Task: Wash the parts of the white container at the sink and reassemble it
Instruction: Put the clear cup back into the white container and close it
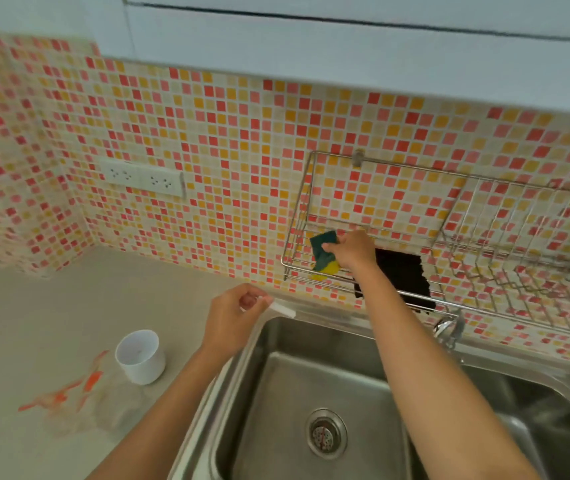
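A white cup-shaped container body point(141, 356) stands upright and open on the counter left of the sink point(297, 375). My left hand point(233, 318) hovers over the sink's left rim and pinches a small thin white part point(281, 309) of the container. My right hand point(351, 249) reaches up to the wire wall rack point(373, 278) and grips a green-and-yellow sponge point(324, 258) that rests on the rack's left end.
A clear plastic bag with orange print point(69, 396) lies on the counter by the container. A black cloth point(399, 277) hangs in the rack. The tap point(448, 329) sits behind the sink, with a second basin point(536, 420) to the right. Wall sockets point(143, 178) are on the tiles.
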`<state>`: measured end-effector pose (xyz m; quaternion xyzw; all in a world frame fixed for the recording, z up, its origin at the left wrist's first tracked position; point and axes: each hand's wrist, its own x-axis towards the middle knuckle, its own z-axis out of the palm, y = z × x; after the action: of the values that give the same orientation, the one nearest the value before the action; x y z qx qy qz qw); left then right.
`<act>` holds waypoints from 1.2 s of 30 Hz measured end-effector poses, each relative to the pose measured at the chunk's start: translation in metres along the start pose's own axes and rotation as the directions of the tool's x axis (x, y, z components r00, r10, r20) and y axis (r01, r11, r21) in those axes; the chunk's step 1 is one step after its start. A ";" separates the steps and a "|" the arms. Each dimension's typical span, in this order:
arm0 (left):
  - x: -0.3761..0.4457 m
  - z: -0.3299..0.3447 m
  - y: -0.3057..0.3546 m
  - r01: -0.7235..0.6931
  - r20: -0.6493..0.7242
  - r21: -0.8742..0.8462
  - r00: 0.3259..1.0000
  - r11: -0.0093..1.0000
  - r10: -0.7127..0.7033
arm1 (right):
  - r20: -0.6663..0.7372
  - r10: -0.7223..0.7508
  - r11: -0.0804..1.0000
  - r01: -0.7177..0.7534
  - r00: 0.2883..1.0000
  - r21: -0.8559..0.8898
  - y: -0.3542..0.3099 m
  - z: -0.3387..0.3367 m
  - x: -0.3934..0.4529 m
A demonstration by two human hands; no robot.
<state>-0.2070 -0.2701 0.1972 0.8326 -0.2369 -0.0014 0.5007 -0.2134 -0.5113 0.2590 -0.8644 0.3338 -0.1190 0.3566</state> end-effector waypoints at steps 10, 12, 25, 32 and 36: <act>0.017 -0.035 -0.032 -0.010 0.028 -0.037 1.000 0.999 0.011 | -0.350 -0.037 0.984 -0.027 0.936 -0.176 -0.003 0.027 -0.015; 0.017 -0.046 -0.040 -0.012 0.028 -0.041 1.000 0.999 0.014 | -0.544 -0.225 0.972 0.146 0.808 -0.186 -0.008 0.035 -0.031; 0.001 -0.165 -0.199 0.122 -0.075 0.282 0.992 0.952 -0.105 | 0.357 -0.271 0.959 0.219 0.894 0.180 -0.008 0.304 -0.131; 0.001 -0.164 -0.241 0.098 0.033 0.418 0.992 0.903 -0.123 | 0.486 -0.326 0.924 0.165 0.811 0.345 -0.038 0.352 -0.135; 0.001 -0.157 -0.251 0.072 0.070 0.448 0.991 0.891 -0.115 | 0.480 -0.297 0.918 0.109 0.826 0.380 -0.046 0.357 -0.136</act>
<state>-0.0695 -0.0428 0.0664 0.9343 -0.2140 -0.0107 0.2850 -0.1344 -0.2053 0.0391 -0.8205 0.1021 0.0302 0.5617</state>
